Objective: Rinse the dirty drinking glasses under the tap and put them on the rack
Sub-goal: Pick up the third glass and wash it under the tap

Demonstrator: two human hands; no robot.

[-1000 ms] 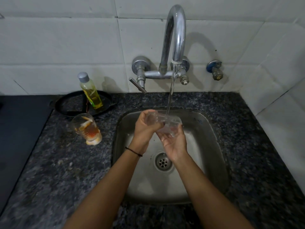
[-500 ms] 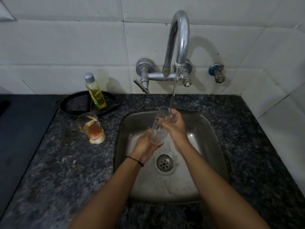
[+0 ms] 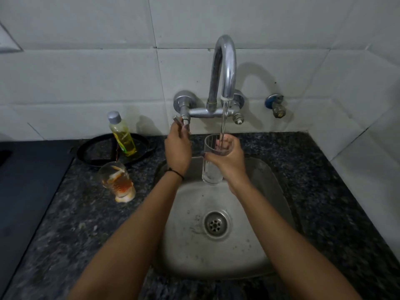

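My right hand (image 3: pixel 229 161) grips a clear drinking glass (image 3: pixel 211 169) upright over the steel sink (image 3: pixel 270 191). A thin stream of water from the curved chrome tap (image 3: pixel 225 68) falls into the glass's mouth. My left hand (image 3: pixel 178 146) is raised to the tap's lever handle (image 3: pixel 178 121) at the left of the mixer, fingers closed around it. A second glass (image 3: pixel 115 180), smeared with orange and white residue, stands on the dark granite counter (image 3: pixel 75 224) left of the sink.
A bottle of yellow liquid (image 3: pixel 121 135) stands on a black round pan (image 3: pixel 97 152) behind the dirty glass. A dark flat surface (image 3: pixel 26 180) covers the far left. A small blue wall valve (image 3: pixel 276 105) sits right of the tap. White tiles line the walls.
My left hand let go of the glass and rose to the tap lever. The right hand alone now holds the glass upright under the stream; a second ago it lay tilted between both hands.
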